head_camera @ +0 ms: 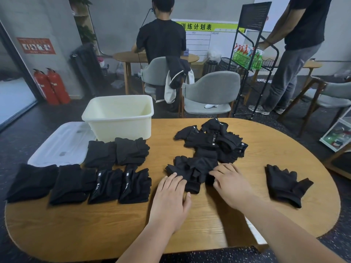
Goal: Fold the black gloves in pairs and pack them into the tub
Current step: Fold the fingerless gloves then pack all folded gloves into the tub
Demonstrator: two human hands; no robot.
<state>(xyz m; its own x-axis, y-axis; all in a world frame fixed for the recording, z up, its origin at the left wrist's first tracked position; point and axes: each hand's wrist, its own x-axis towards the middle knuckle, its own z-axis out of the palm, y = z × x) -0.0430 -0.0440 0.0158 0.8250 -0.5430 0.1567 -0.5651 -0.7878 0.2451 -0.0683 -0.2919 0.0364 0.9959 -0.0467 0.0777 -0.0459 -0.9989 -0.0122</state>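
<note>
Wooden table [190,224] carries gloves [210,145], tub [119,126], lid [62,143].

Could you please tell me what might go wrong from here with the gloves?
1. The left hand and right hand rest on the near edge of the tangled pile; pulling one glove could drag others and mix pairs.
2. The lone glove lies apart on the right and may be forgotten.
3. The leftmost folded pair sits at the table edge and might slip off.
</note>
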